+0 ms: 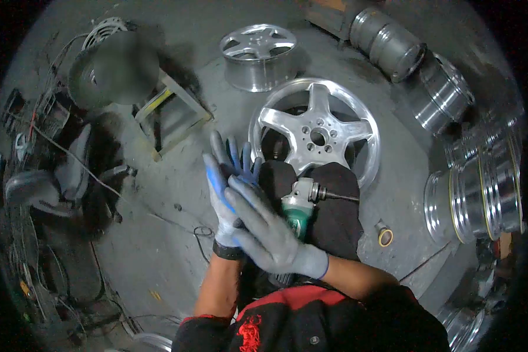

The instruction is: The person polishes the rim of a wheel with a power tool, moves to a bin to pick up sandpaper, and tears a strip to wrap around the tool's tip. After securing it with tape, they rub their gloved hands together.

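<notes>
Both my hands wear grey and blue work gloves. My left hand (pixel 221 205) is raised in front of my lap with its fingers stretched and spread apart. My right hand (pixel 270 237) lies across its palm side, fingers extended, and the two gloves appear to touch. Neither hand shows an object in it. A green angle grinder (pixel 298 217) with a silver head and a thin shaft rests on my lap, its lower part hidden behind my right hand. Just beyond my knees is a shiny five-spoke wheel rim (pixel 320 108), face up.
Another rim (pixel 259 61) lies farther ahead. Several polished rims (pixel 475 199) line the right side, near a small yellow-ringed cylinder (pixel 384 234) on the floor. At left are a metal stand (pixel 173 111), an office chair (pixel 47 185) and loose cables (pixel 102 182).
</notes>
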The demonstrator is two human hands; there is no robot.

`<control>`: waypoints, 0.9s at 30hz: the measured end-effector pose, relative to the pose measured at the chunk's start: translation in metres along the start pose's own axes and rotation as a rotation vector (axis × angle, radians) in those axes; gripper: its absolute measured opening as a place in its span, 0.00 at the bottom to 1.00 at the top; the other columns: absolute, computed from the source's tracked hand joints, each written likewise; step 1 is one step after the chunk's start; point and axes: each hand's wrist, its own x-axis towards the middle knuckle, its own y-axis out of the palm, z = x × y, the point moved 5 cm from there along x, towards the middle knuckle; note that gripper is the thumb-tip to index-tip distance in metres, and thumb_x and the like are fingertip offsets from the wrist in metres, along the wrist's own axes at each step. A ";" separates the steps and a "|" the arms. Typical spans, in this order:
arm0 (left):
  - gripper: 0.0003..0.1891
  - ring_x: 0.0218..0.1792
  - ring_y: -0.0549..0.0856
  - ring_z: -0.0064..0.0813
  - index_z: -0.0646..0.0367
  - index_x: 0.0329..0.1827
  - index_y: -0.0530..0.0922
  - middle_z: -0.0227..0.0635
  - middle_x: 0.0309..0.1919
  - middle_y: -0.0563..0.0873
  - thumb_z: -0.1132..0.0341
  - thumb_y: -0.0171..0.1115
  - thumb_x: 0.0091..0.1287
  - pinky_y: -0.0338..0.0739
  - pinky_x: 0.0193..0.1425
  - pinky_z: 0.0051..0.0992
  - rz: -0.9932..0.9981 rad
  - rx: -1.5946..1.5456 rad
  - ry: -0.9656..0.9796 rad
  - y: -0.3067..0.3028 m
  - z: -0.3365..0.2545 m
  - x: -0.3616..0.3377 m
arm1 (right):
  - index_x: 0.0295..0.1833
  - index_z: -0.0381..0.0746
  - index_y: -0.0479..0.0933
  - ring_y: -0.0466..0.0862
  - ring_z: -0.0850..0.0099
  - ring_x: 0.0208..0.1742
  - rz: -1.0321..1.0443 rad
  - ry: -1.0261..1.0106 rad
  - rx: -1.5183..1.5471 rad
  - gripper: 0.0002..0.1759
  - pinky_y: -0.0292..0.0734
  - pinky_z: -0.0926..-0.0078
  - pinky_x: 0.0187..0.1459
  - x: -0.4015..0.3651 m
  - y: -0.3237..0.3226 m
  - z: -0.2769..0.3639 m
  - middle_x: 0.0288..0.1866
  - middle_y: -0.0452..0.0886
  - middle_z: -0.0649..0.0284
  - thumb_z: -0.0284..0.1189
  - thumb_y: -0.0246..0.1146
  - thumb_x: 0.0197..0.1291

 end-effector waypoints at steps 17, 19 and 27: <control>0.32 0.78 0.66 0.30 0.58 0.86 0.53 0.40 0.79 0.64 0.57 0.48 0.84 0.60 0.82 0.36 -0.006 0.261 -0.166 -0.012 0.018 -0.039 | 0.77 0.28 0.62 0.70 0.52 0.77 -0.075 0.297 -0.156 0.36 0.62 0.55 0.77 -0.027 -0.029 -0.071 0.76 0.68 0.42 0.46 0.51 0.77; 0.32 0.83 0.59 0.32 0.61 0.87 0.47 0.37 0.85 0.56 0.57 0.42 0.86 0.55 0.84 0.32 0.164 0.393 0.208 0.010 0.045 -0.066 | 0.78 0.31 0.62 0.72 0.51 0.74 0.196 0.663 -0.043 0.38 0.66 0.58 0.74 -0.039 -0.055 -0.118 0.73 0.71 0.41 0.46 0.58 0.74; 0.17 0.57 0.83 0.23 0.64 0.66 0.79 0.39 0.55 0.87 0.68 0.59 0.77 0.76 0.65 0.27 0.094 0.852 0.149 -0.001 -0.027 -0.068 | 0.75 0.29 0.68 0.68 0.53 0.79 -0.267 0.232 -0.093 0.27 0.60 0.58 0.78 0.037 -0.057 -0.031 0.77 0.71 0.46 0.28 0.56 0.75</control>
